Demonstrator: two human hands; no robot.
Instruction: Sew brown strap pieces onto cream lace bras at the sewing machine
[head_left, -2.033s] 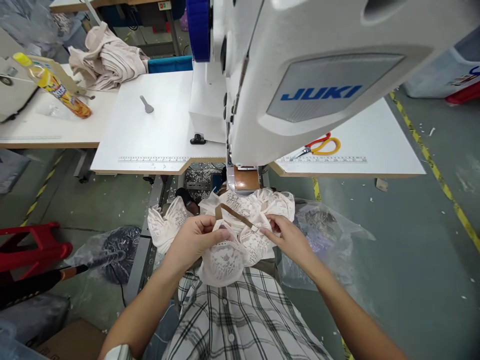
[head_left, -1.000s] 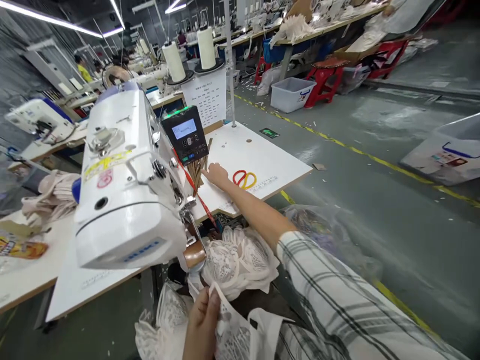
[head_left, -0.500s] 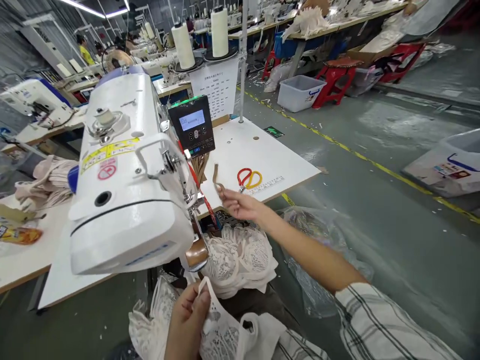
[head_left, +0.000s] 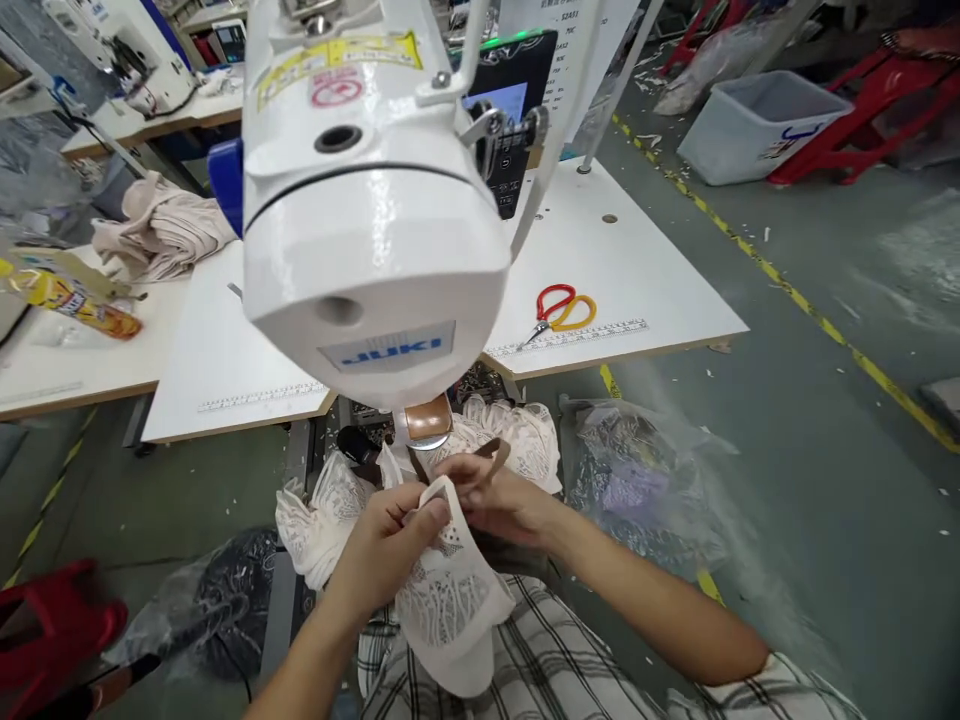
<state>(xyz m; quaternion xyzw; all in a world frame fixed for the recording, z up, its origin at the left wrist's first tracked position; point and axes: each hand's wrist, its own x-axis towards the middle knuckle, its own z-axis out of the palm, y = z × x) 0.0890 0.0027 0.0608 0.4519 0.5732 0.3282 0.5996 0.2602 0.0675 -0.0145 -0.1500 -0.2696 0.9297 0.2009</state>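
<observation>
My left hand [head_left: 390, 545] pinches the upper edge of a cream lace bra [head_left: 448, 605], which hangs down over my lap. Right beside it is my right hand [head_left: 504, 498], fingers closed on a brown strip [head_left: 495, 455] that loops up above them. Its fingertips are partly hidden behind the bra's edge. Both hands are just below the white sewing machine head [head_left: 375, 240], in front of its copper-coloured round arm end [head_left: 428, 420]. More cream lace bras [head_left: 517, 435] lie behind my right hand, and another bundle [head_left: 322, 520] is to the left.
Red-and-yellow-handled scissors [head_left: 566, 308] lie on the white tabletop [head_left: 637, 260] at right, near a printed ruler. Folded beige fabric [head_left: 161, 230] and a yellow-orange packet [head_left: 82, 305] sit on the left table. A clear plastic bag [head_left: 637, 490] rests on the floor at right.
My right hand has come back from the tabletop with the brown strip and is now next to my left hand. The view has turned down and left; the left hand still holds the bra.
</observation>
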